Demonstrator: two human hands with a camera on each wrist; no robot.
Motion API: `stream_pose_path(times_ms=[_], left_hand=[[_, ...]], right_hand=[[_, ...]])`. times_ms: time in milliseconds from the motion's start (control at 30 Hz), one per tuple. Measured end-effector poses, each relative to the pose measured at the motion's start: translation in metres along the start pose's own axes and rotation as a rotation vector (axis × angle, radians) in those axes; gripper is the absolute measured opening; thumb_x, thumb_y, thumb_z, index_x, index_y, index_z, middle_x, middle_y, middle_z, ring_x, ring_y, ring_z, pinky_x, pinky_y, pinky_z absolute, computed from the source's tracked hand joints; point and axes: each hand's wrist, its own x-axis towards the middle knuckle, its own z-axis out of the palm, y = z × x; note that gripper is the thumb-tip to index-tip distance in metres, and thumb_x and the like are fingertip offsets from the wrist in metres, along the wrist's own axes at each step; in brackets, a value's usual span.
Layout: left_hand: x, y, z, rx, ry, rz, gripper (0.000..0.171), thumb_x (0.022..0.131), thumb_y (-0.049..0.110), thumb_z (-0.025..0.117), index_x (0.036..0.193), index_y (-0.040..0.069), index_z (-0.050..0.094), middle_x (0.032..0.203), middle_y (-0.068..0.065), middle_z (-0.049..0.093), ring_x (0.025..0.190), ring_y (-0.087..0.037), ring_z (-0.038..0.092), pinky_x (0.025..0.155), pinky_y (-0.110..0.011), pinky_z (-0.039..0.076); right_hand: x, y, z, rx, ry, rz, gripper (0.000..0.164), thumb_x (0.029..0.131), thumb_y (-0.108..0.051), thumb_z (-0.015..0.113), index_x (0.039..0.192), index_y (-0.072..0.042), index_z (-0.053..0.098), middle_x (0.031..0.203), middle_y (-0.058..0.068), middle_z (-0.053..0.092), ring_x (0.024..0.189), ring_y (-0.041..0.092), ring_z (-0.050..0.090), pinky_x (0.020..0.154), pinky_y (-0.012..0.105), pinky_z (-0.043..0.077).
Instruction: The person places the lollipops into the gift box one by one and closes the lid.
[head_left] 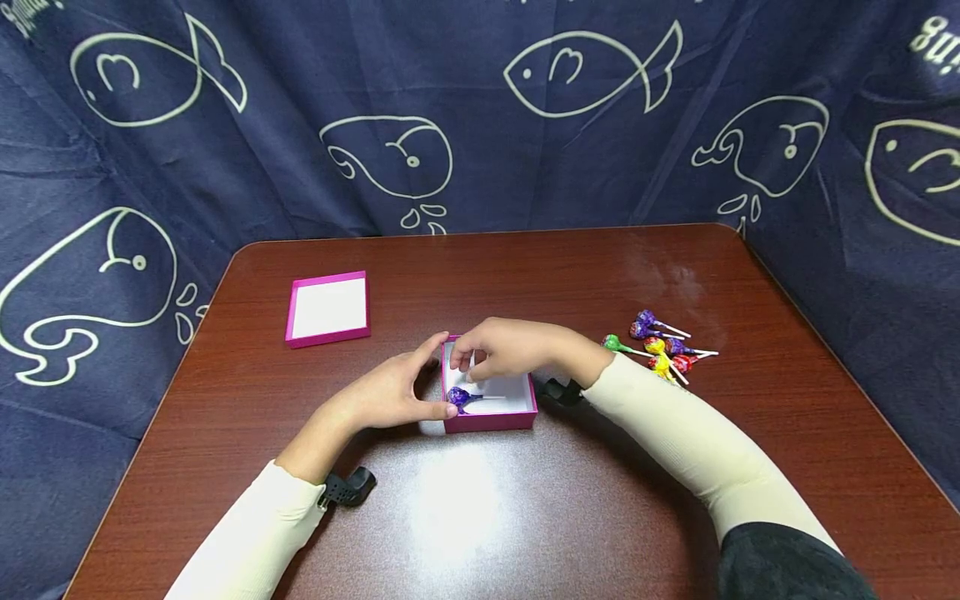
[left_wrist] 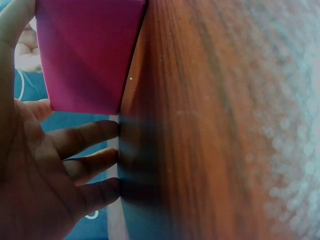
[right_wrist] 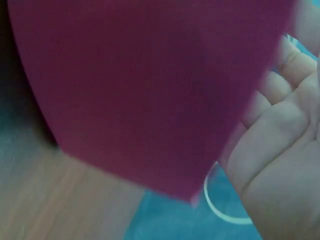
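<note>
A shallow pink box (head_left: pixel 490 422) with a white inside stands at the middle of the table. My left hand (head_left: pixel 390 387) is spread along its left side: the thumb touches the near left corner, the forefinger the far left corner. In the left wrist view the other fingers of this hand stretch down to the tabletop. My right hand (head_left: pixel 510 346) reaches into the box, fingers bent loosely, with no thing clearly visible between them; in the right wrist view the box wall hides the fingertips. Under it, a purple-wrapped lollipop (head_left: pixel 457 396) lies near the box's left wall.
The pink lid (head_left: pixel 327 308), white side up, lies at the far left of the brown table (head_left: pixel 600 500). Several lollipops (head_left: pixel 660 346) in purple, green, yellow and red wrappers are heaped at the right, beyond my right forearm. A dark blue curtain (head_left: pixel 480 167) hangs behind the table.
</note>
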Motion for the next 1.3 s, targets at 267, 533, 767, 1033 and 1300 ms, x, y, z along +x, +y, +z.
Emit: stream_pose_path(times_ms=[267, 533, 767, 1033, 1300], left_hand=[[0.000, 0.000, 0.000, -0.009, -0.002, 0.002, 0.108, 0.079, 0.059, 0.076, 0.159, 0.014, 0.020, 0.140, -0.017, 0.054, 0.130, -0.029, 0.050, 0.109, -0.048, 0.037], [-0.001, 0.001, 0.000, 0.001, -0.002, -0.008, 0.108, 0.079, 0.061, 0.075, 0.159, 0.015, 0.020, 0.140, -0.020, 0.053, 0.130, -0.032, 0.050, 0.108, -0.049, 0.038], [-0.001, 0.001, 0.000, 0.000, -0.005, -0.005, 0.108, 0.078, 0.060, 0.076, 0.159, 0.015, 0.020, 0.143, -0.020, 0.051, 0.132, -0.032, 0.048, 0.109, -0.048, 0.037], [-0.001, 0.000, -0.001, -0.002, -0.006, -0.012, 0.108, 0.079, 0.062, 0.075, 0.159, 0.015, 0.019, 0.141, -0.019, 0.053, 0.131, -0.032, 0.049, 0.108, -0.049, 0.037], [0.000, 0.001, 0.000, 0.010, -0.011, -0.005, 0.109, 0.079, 0.061, 0.075, 0.159, 0.015, 0.019, 0.142, -0.019, 0.052, 0.132, -0.032, 0.048, 0.109, -0.048, 0.036]], right_hand=[[-0.038, 0.011, -0.025, 0.048, 0.157, 0.042, 0.022, 0.093, -0.010, 0.068, 0.114, -0.010, 0.069, 0.098, -0.002, 0.067, 0.088, 0.013, 0.060, 0.078, 0.033, 0.051], [-0.074, 0.037, -0.040, 0.081, 0.287, 0.169, 0.020, 0.094, -0.014, 0.069, 0.114, -0.012, 0.068, 0.109, 0.001, 0.069, 0.101, 0.015, 0.062, 0.089, 0.038, 0.049], [-0.105, 0.064, -0.043, 0.078, 0.317, 0.275, 0.022, 0.096, -0.015, 0.066, 0.117, -0.008, 0.067, 0.109, 0.007, 0.069, 0.102, 0.019, 0.062, 0.088, 0.040, 0.048], [-0.140, 0.084, -0.047, 0.086, 0.305, 0.381, 0.021, 0.096, -0.013, 0.066, 0.114, -0.001, 0.067, 0.106, 0.008, 0.069, 0.094, 0.020, 0.061, 0.082, 0.035, 0.049], [-0.159, 0.092, -0.043, 0.117, 0.279, 0.463, 0.018, 0.095, -0.012, 0.068, 0.110, -0.002, 0.068, 0.099, 0.002, 0.069, 0.090, 0.016, 0.059, 0.079, 0.030, 0.048]])
